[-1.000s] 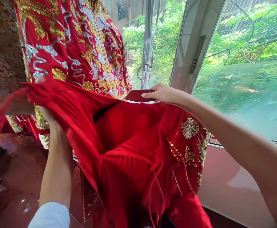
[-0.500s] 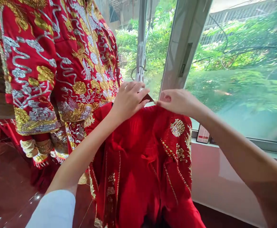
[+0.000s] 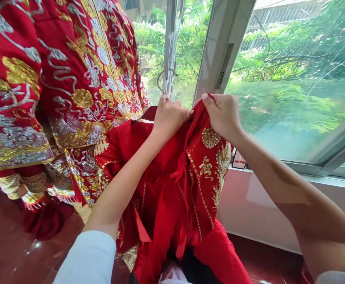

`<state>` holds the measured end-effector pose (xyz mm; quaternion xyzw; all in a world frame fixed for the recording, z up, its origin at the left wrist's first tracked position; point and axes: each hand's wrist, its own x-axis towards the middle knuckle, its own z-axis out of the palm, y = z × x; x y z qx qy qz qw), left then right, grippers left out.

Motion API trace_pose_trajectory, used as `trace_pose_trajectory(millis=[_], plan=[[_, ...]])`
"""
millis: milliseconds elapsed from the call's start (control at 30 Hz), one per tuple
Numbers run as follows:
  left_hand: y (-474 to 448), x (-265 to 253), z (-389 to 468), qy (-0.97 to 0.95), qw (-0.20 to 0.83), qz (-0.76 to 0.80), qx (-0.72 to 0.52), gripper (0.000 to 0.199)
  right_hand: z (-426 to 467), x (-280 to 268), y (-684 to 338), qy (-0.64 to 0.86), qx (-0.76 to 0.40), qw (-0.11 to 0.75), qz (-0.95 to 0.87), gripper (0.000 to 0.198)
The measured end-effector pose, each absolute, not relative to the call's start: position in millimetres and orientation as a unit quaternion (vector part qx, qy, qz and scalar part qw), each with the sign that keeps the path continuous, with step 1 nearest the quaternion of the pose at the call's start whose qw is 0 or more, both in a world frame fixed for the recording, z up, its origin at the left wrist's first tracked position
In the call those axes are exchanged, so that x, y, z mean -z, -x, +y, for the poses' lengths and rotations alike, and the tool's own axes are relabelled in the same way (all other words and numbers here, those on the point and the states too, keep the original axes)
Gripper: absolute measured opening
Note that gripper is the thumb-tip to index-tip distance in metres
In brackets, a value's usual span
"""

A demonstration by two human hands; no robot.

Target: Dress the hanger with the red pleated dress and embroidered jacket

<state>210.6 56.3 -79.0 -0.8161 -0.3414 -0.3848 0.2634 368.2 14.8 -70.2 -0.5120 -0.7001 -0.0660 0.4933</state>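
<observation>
A red jacket (image 3: 160, 157) with gold embroidery and beaded edging hangs open in front of me. My left hand (image 3: 172, 116) is closed around the middle of a dark reddish-brown clothes hanger (image 3: 149, 114), beside the collar. The hanger's left arm and its metal hook show, while its right arm is hidden. My right hand (image 3: 224, 114) grips the jacket's right shoulder edge near the neck, pulling the cloth up into a peak. The jacket's left shoulder lies just below the hanger's left arm.
Large red garments (image 3: 80, 79) with gold and silver embroidery hang close on the left. A window (image 3: 279, 118) fills the right side, and a small box (image 3: 239, 159) stands on its sill. Dark red cloth (image 3: 48, 221) lies on the shiny floor at lower left.
My right hand has taken hold of the jacket's right shoulder and lifted it. The hanger has shifted left, so its left arm now shows. The view has moved slightly right.
</observation>
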Motion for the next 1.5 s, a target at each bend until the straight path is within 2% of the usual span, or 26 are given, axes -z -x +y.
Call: trace_pose_trajectory(millis=[167, 267, 333, 467, 533, 600, 667, 700, 800, 900, 1033, 1133, 1233, 1333, 1433, 1500], plan=[[-205.9, 84.6, 47.3, 0.825, 0.271, -0.338, 0.363, 0.033, -10.9, 110.3, -341.8, 0.544, 0.193, 0.37, -0.728, 0.031], [-192.3, 105.7, 21.5, 0.807, 0.285, -0.356, 0.376, 0.038, -39.1, 155.6, -329.9, 0.531, 0.258, 0.386, -0.709, 0.05], [-177.7, 133.6, -3.0, 0.779, 0.292, -0.389, 0.395, 0.043, -59.4, 188.0, -323.7, 0.547, 0.264, 0.433, -0.665, 0.048], [-142.8, 212.0, -50.7, 0.697, 0.299, -0.494, 0.426, 0.041, -86.2, 250.1, -319.0, 0.645, 0.152, 0.522, -0.537, 0.03], [-127.5, 246.8, -66.8, 0.619, 0.283, -0.555, 0.478, 0.033, -88.3, 273.0, -321.3, 0.716, 0.063, 0.481, -0.501, 0.036], [-116.4, 268.1, -76.0, 0.575, 0.192, -0.621, 0.497, 0.031, -84.9, 286.4, -324.8, 0.763, 0.009, 0.412, -0.498, 0.042], [-110.2, 274.5, -78.9, 0.567, 0.061, -0.676, 0.467, 0.033, -80.4, 290.5, -327.3, 0.764, -0.018, 0.383, -0.518, 0.04], [-109.1, 273.2, -78.4, 0.568, 0.008, -0.694, 0.442, 0.034, -79.0, 290.0, -327.4, 0.747, -0.03, 0.396, -0.533, 0.037], [-112.6, 262.0, -71.8, 0.575, -0.048, -0.714, 0.397, 0.042, -80.1, 283.3, -322.2, 0.661, -0.064, 0.483, -0.571, 0.035], [-121.5, 251.7, -62.8, 0.578, -0.031, -0.716, 0.39, 0.046, -87.2, 274.1, -312.2, 0.616, -0.063, 0.539, -0.571, 0.04], [-118.4, 241.8, -68.6, 0.574, -0.027, -0.707, 0.413, 0.029, -103.3, 257.6, -305.7, 0.592, -0.105, 0.559, -0.571, 0.038], [-94.0, 232.5, -98.8, 0.555, -0.066, -0.675, 0.482, 0.025, -119.8, 245.3, -307.3, 0.579, -0.151, 0.596, -0.536, 0.033], [-69.9, 225.8, -136.6, 0.452, 0.004, -0.683, 0.574, 0.021, -129.4, 240.5, -304.8, 0.564, -0.186, 0.63, -0.5, 0.027], [-66.6, 229.6, -155.0, 0.391, 0.116, -0.689, 0.599, 0.026, -122.6, 246.4, -289.6, 0.543, -0.228, 0.605, -0.536, 0.026], [-70.8, 243.4, -150.5, 0.46, 0.109, -0.711, 0.52, 0.03, -107.6, 257.6, -268.6, 0.511, -0.287, 0.559, -0.587, 0.023], [-66.0, 251.0, -144.6, 0.464, 0.108, -0.711, 0.518, 0.029, -100.9, 263.3, -260.7, 0.496, -0.315, 0.549, -0.594, 0.02]])
